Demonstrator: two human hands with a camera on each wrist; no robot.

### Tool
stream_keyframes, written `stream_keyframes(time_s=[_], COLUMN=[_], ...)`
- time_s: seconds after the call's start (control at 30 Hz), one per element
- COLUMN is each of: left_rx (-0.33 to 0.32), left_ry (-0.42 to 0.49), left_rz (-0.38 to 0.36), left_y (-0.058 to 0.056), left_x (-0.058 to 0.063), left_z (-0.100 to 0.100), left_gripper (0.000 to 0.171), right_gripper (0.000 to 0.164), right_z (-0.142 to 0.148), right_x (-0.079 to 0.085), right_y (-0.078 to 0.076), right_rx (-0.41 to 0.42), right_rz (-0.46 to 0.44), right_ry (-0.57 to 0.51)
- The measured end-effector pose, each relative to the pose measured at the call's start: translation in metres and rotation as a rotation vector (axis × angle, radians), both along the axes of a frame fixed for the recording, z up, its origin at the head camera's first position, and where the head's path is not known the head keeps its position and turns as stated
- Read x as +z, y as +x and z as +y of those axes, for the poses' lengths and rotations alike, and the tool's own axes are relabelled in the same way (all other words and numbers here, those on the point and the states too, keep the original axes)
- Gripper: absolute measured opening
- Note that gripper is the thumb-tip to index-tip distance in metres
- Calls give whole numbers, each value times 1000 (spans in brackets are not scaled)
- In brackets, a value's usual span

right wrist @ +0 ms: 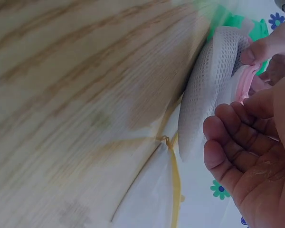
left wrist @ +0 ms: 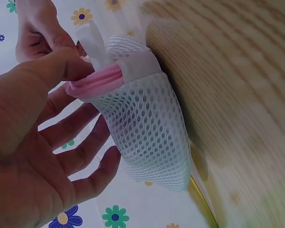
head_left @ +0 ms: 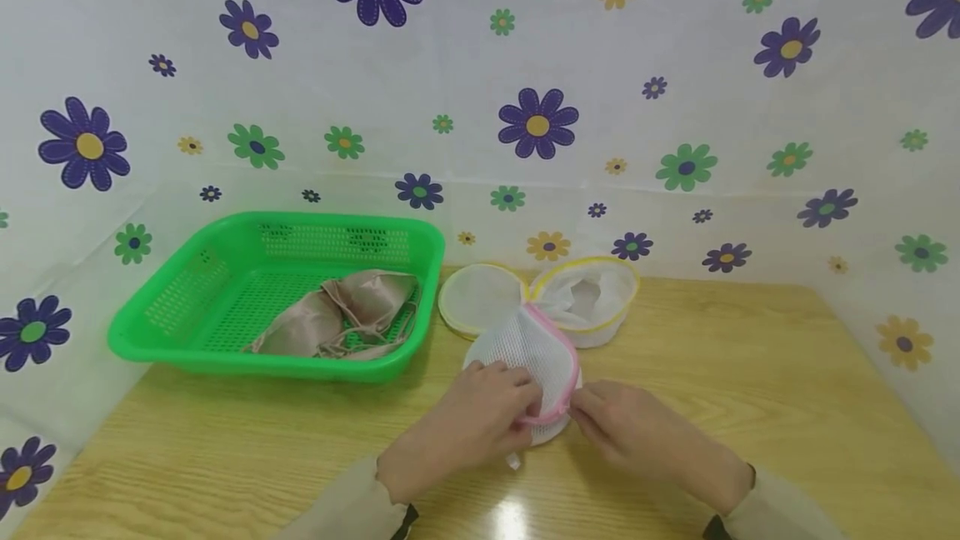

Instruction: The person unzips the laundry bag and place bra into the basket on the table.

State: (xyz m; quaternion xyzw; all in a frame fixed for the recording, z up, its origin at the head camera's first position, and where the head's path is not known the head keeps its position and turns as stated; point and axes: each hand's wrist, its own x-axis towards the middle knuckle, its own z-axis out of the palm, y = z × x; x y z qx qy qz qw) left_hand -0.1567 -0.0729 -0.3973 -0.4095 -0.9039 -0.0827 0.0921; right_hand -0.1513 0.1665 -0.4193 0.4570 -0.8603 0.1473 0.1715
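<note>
A white mesh laundry bag (head_left: 513,348) with a pink zipper (head_left: 573,357) along its opening stands upright on the wooden table between the hands. My left hand (head_left: 487,407) pinches the zippered edge between thumb and index finger, its other fingers spread along the mesh, as the left wrist view shows. At the zipper's near end, my right hand (head_left: 622,423) pinches the pink edge with thumb and index finger; its remaining fingers are curled. A short white fabric tab (left wrist: 92,42) sticks out beside the zipper.
A green plastic basket (head_left: 277,367) stands at the left, holding a shiny beige garment (head_left: 371,294) with thin straps. Behind the mesh bag lies a white bag with yellow rims (head_left: 618,319), its round flap (head_left: 483,294) folded open. A flowered sheet (head_left: 450,65) hangs behind the table.
</note>
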Motion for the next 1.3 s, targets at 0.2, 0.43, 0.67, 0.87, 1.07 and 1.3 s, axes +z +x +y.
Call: stream_keyframes(time_s=[0.2, 0.43, 0.67, 0.87, 1.07, 1.3], left_rx=[-8, -21, -37, -48, -59, -67], left_ry=[-11, -28, -19, -9, -3, 13], left_rz=[9, 27, -16, -29, -19, -23], left_y=[0, 0, 0, 0, -1, -1], left_x=[-3, -3, 0, -1, -2, -2], left_z=[0, -3, -7, -9, -11, -12], left_gripper=[18, 19, 17, 17, 18, 18], right_gripper=[10, 7, 6, 9, 10, 10], right_z=[1, 1, 0, 0, -1, 0], right_x=[-3, -4, -5, -6, -8, -6], right_y=[1, 4, 5, 6, 5, 6], right_rx=[-23, -37, -14, -21, -19, -35], right_rz=[-31, -76, -50, -53, -36, -46], right_ry=[27, 47, 54, 58, 56, 57])
